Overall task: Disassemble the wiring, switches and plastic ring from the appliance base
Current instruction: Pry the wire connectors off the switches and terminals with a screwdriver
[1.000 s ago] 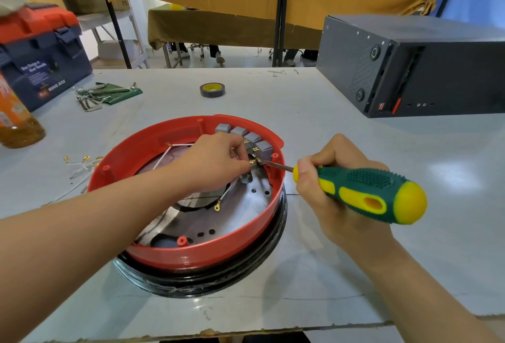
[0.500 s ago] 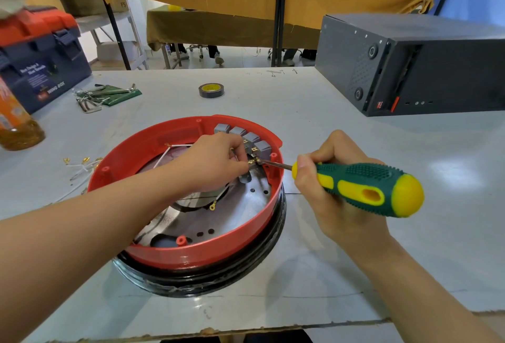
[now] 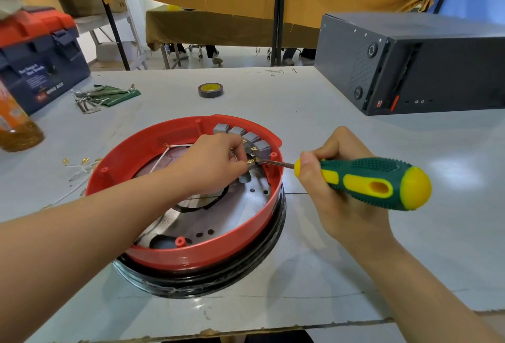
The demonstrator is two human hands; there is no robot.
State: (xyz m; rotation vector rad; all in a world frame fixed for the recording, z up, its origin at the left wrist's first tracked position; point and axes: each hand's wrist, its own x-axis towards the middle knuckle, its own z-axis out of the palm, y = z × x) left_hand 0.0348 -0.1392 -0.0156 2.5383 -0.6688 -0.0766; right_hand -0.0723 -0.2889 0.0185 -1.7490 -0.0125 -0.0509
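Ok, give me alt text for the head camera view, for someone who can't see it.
A person's right hand grips a green and yellow screwdriver, its tip at a brass terminal beside grey switches inside a red plastic ring, where the left hand pinches. The ring sits on a black appliance base on a grey table.

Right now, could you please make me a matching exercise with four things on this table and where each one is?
Things:
1. green and yellow screwdriver
2. roll of black tape
3. dark computer case
4. grey switches

Places:
A. far right of the table
B. inside the red plastic ring
C. in the right hand
D. alone, beyond the ring

Pairs: 1-C, 2-D, 3-A, 4-B
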